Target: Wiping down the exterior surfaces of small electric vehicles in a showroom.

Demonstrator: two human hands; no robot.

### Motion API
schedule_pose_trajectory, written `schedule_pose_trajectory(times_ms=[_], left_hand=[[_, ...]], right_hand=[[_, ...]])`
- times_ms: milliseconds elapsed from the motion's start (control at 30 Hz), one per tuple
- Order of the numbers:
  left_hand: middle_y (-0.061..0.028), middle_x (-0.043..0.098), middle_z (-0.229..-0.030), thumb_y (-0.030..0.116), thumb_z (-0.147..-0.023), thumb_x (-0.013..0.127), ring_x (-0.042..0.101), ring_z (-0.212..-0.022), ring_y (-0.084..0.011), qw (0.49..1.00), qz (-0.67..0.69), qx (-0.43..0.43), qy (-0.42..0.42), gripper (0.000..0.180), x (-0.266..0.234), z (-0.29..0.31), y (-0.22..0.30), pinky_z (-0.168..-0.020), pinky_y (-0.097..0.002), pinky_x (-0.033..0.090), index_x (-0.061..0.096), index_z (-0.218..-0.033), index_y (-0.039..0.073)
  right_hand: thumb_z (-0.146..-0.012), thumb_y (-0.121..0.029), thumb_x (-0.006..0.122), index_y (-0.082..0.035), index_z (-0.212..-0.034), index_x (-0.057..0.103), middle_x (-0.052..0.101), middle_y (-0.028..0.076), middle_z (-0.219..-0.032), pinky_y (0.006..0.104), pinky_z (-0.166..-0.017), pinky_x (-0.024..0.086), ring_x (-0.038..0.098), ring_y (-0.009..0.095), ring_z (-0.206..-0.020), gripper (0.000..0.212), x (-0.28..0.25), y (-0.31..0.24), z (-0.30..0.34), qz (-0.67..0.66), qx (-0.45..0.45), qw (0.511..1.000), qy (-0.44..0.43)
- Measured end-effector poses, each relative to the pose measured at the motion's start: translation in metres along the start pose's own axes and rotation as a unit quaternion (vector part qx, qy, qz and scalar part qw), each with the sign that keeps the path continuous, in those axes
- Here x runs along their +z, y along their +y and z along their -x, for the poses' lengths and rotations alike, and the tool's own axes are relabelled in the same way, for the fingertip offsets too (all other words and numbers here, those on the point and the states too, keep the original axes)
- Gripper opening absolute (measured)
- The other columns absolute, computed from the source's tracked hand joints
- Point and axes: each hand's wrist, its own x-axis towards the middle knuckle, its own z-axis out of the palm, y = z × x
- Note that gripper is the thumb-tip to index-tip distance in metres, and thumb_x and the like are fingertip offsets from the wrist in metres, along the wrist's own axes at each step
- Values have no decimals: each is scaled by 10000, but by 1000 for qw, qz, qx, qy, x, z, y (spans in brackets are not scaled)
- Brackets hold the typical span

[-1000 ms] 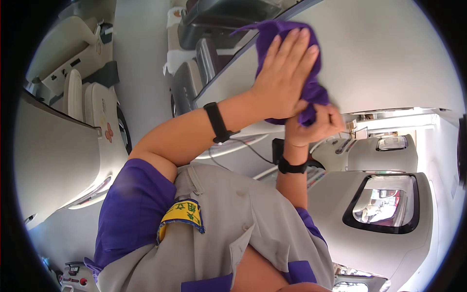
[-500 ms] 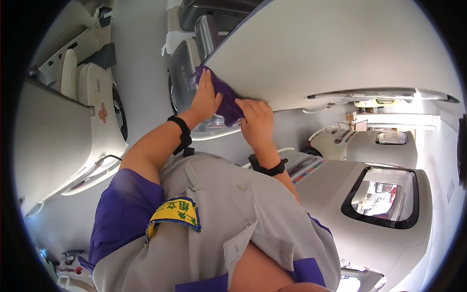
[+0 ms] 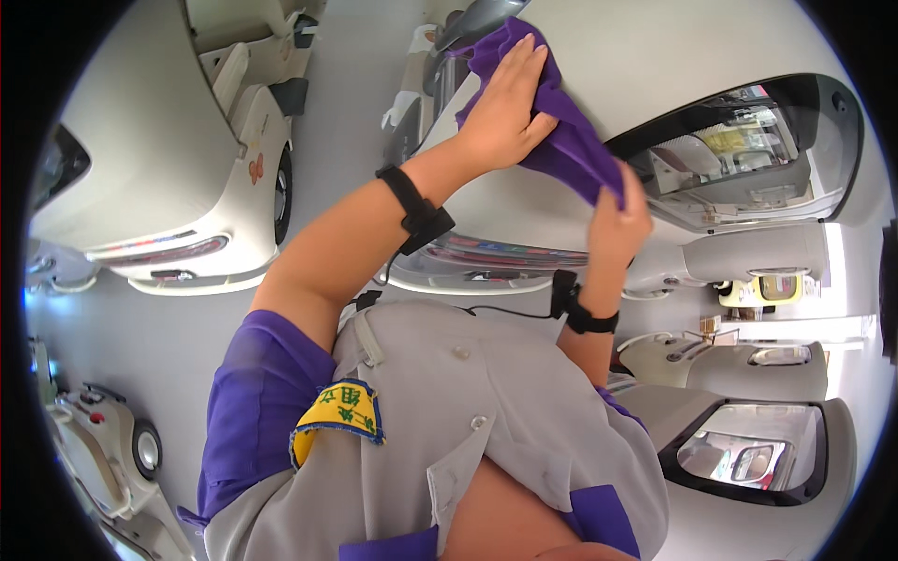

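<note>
- A purple cloth (image 3: 582,145) lies rumpled against the pale vehicle (image 3: 645,47), just beside its dark-rimmed window (image 3: 748,140)
- The left hand (image 3: 505,112) rests flat on it, fingers straight and close together
- The right hand (image 3: 617,224) grips the cloth's lower end, fingers curled
- Through that window, I cannot tell cabin contents from reflections
- Leftward, a cream vehicle (image 3: 210,196) stands on the grey floor (image 3: 341,112)

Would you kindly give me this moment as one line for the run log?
left hand: flat on purple cloth | right hand: grips one end of purple cloth | behind: pale vehicle | nearby: dark-framed window
</note>
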Motion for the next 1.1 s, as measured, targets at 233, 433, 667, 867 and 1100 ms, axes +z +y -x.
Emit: schedule_pose_trajectory(times_ms=[233, 433, 667, 867, 1100], left_hand=[[-420, 85, -1501, 260, -821, 694, 108, -1422, -541, 979, -112, -158, -59, 964, 61, 155, -43, -1174, -529, 140, 101, -1444, -177], [-449, 99, -1479, 281, -836, 650, 105, -1411, -560, 967, -71, -236, -59, 934, 63, 142, -44, -1177, -529, 108, 114, -1417, -217], [-457, 117, -1472, 330, -836, 633, 112, -1410, -566, 999, -43, -11, 21, 937, 27, -15, 24, -1158, -569, 98, 133, -1419, -207], [-432, 148, -1487, 198, -761, 668, 171, -1392, -590, 990, -63, 124, 7, 897, 21, 30, -18, -1138, -606, 174, 196, -1431, -166], [-435, 218, -1441, 141, -743, 645, 174, -1371, -613, 983, -33, -7, -183, 772, 4, 123, -42, -1133, -613, 208, 303, -1361, -170]], right_hand=[[-1020, -199, 384, -24, -1331, 463, 712, 183, -949, 244, -578, 510, 717, 209, -733, 366, 28, 51, 68, -396, 329, 829, -219], [-1019, -237, 339, 32, -1387, 387, 535, 271, -1342, 416, -949, 514, 579, 376, -1204, 459, 35, 61, 87, -562, 358, 722, -187], [-936, -76, 495, 41, -1302, 423, 576, 204, -1195, 393, -991, 467, 598, 321, -1099, 391, 21, -35, -22, -431, 51, 889, 146], [-759, -143, 710, -47, -1145, 605, 606, 159, -930, 474, -951, 405, 554, 397, -932, 411, 70, -9, -42, 74, -293, 939, 162], [-798, -71, 627, -148, -1292, 609, 639, 125, -990, 366, -793, 528, 641, 281, -876, 500, 128, 48, 32, 94, -340, 934, -50]])
